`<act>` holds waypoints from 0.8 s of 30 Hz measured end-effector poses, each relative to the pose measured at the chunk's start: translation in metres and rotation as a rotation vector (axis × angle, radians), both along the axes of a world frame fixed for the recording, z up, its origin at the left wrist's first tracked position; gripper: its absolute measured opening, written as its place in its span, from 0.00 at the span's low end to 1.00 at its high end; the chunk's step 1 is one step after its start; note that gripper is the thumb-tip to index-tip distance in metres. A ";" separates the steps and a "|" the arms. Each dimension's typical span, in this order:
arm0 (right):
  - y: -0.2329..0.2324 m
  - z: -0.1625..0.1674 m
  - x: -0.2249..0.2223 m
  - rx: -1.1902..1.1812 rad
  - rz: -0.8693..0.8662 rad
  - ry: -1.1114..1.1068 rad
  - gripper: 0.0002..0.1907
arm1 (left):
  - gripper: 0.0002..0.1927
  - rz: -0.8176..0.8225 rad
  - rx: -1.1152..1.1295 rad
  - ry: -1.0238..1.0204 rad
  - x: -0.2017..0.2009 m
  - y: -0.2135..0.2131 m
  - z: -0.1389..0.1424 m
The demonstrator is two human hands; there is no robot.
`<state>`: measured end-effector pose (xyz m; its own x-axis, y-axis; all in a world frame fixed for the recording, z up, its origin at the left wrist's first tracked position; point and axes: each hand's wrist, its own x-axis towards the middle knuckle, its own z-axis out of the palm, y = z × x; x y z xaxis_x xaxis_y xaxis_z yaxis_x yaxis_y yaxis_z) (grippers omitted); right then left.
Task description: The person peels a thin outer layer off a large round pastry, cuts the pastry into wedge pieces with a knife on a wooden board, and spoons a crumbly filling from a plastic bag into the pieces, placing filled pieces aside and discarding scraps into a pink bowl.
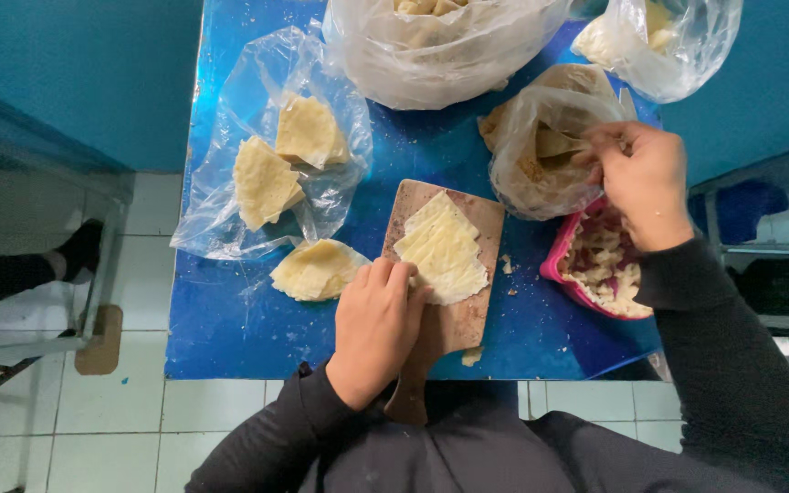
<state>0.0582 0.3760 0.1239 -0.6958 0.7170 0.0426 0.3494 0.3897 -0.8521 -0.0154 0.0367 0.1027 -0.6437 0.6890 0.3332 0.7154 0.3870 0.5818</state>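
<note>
- Two bare hands worked over a blue tabletop, both in dark sleeves
- Left hand had its fingers pressed together and curled down onto the near-left edge of a pale dough sheet, holding it flat
- That dough sheet lay on a small wooden board near the tabletop's front edge, the board's handle pointing toward the person and passing under the left hand
- Right hand reached into the mouth of a clear plastic bag of crumbly brown filling, fingers bunched together in a pinch; what they pinched could not be told
- Just below the right wrist, at the right edge of the tabletop, sat a pink bowl with pale chunky filling inside
- Left of the board, a folded dough piece rested directly on the tabletop
- Farther left, two more dough wedges lay on an opened clear bag
- Along the far edge stood a large clear bag and, at the far right corner, a smaller one, both holding pale pieces
</note>
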 end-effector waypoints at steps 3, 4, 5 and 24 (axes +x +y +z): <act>0.003 0.002 0.009 -0.186 -0.065 0.032 0.09 | 0.11 0.006 -0.019 -0.005 -0.001 0.003 -0.005; 0.003 0.003 0.014 -0.205 -0.069 0.049 0.09 | 0.11 0.008 -0.013 -0.008 -0.001 0.003 -0.005; 0.005 0.006 0.021 -0.222 -0.073 0.067 0.09 | 0.11 0.010 -0.005 -0.009 -0.001 0.004 -0.006; -0.121 0.010 0.066 -0.203 0.193 -0.042 0.11 | 0.10 0.030 0.028 -0.082 -0.001 0.001 -0.005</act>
